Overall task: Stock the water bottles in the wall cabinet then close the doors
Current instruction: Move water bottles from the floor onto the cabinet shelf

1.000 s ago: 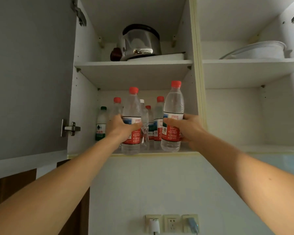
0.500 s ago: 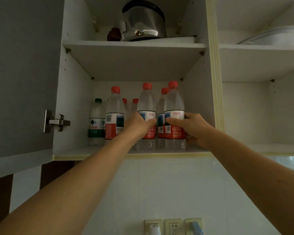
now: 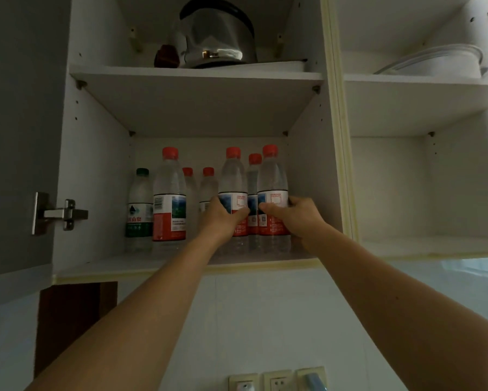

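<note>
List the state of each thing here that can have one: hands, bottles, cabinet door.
left hand: grips a red-capped bottle, upright on the lower shelf
right hand: grips the rightmost bottle, upright
green-capped bottle: upright, capped, untouched
left cabinet door: open
kettle: on upper shelf

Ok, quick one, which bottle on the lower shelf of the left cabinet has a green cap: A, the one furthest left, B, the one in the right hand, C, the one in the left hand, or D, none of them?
A: the green-capped bottle stands furthest left on the lower shelf, untouched, while the left hand and right hand each grip a red-capped bottle.
</note>
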A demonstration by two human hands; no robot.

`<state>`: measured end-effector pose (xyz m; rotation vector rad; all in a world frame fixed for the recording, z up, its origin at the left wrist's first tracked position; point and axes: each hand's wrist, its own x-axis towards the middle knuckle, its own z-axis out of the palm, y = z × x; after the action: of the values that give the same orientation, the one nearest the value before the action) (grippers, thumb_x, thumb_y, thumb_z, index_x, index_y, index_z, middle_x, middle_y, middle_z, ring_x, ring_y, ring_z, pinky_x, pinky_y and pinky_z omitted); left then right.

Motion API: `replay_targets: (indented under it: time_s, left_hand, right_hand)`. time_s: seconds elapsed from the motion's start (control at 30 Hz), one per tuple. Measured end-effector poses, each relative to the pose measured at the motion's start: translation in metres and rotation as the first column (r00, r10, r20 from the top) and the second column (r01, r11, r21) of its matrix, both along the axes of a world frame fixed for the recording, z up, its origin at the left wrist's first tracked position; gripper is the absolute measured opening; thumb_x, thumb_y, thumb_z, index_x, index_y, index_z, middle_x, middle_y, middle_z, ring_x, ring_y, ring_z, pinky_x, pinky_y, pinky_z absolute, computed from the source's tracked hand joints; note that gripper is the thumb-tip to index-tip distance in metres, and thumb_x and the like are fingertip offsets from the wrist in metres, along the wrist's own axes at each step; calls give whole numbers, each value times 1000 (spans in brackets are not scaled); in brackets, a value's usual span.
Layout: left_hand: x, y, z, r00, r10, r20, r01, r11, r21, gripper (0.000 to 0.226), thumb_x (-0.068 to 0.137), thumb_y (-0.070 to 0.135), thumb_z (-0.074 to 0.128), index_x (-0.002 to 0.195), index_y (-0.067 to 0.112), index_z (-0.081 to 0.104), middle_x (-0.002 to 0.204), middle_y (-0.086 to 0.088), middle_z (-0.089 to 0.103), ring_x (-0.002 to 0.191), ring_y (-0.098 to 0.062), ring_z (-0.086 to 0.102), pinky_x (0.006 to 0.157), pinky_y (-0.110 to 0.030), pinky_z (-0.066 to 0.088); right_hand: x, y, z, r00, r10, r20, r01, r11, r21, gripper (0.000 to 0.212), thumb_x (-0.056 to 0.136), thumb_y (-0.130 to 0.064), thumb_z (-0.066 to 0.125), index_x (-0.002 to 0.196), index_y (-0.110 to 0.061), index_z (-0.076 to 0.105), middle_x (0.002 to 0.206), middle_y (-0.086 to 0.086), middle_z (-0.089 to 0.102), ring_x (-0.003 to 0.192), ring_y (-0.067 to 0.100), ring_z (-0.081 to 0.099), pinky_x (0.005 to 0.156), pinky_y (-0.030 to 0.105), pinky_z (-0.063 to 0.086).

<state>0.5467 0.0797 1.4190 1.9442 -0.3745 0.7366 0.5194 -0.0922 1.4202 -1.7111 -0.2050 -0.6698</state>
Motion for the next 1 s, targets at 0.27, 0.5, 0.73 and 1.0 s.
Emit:
replay_targets:
  time_s: [0.27, 0.5, 0.73, 1.0]
  left_hand:
    - [-32, 10, -6, 979, 202, -23, -182, 921, 344, 45, 96, 50, 62, 129, 20, 61, 118, -5, 69, 103, -23, 66, 94, -45, 54]
    - [-123, -20, -23, 949, 189, 251, -241, 951, 195, 39, 97, 46, 62, 126, 21, 59, 91, 12, 61, 74, 0, 54, 59, -23, 41]
    - [-217, -47, -97, 967, 31, 251, -80, 979, 187, 33, 98, 48, 58, 113, 19, 64, 97, 9, 65, 84, -3, 61, 65, -20, 47]
    - [-280, -50, -205, 998, -58, -2, 58, 998, -3, 28, 96, 48, 60, 88, 22, 66, 76, 6, 69, 67, -2, 62, 58, -16, 45]
  right_hand:
    - [-47, 0, -3, 972, -234, 32, 224, 874, -432, 37, 95, -32, 69, 125, -12, 63, 107, 6, 69, 81, 16, 66, 67, 29, 55]
    - [-147, -31, -42, 935, -165, 314, 345, 625, -700, 8, 94, -22, 57, 96, -20, 65, 103, 2, 61, 99, 22, 57, 74, 31, 44]
    - [-221, -74, -124, 979, -83, 188, 191, 702, -686, 33, 96, -29, 64, 127, -19, 64, 118, -4, 58, 106, 12, 58, 85, 24, 48]
    - [-300, -106, -219, 989, -147, -22, 118, 868, -482, 18, 90, -24, 70, 108, -23, 72, 93, -11, 71, 83, -3, 65, 72, 5, 44]
